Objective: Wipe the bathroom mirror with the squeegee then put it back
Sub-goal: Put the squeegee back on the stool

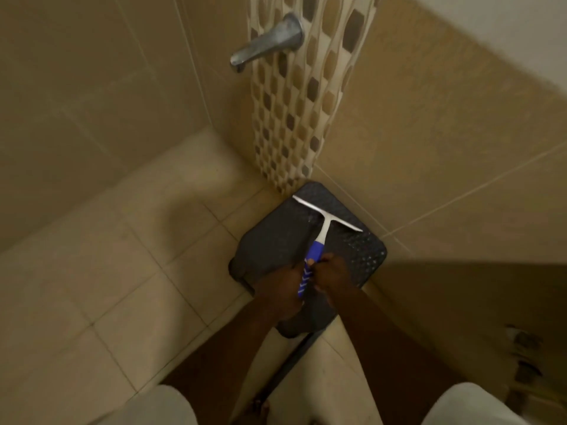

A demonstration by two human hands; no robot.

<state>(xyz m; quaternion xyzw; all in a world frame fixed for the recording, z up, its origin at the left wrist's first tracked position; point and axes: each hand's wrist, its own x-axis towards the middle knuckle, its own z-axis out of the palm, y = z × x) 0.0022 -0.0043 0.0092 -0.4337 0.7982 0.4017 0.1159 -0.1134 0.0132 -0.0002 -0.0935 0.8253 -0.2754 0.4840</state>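
One squeegee over one dark stool in the tiled corner. Long axis runs from near-left to far-right; blade end points away toward the wall, blue handle toward the person. Two hands: left hand and right hand both closed around the handle. One tap above.

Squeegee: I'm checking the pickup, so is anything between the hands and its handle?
Nothing visible. Both the left hand and right hand already close on the squeegee handle, above the dark stool.
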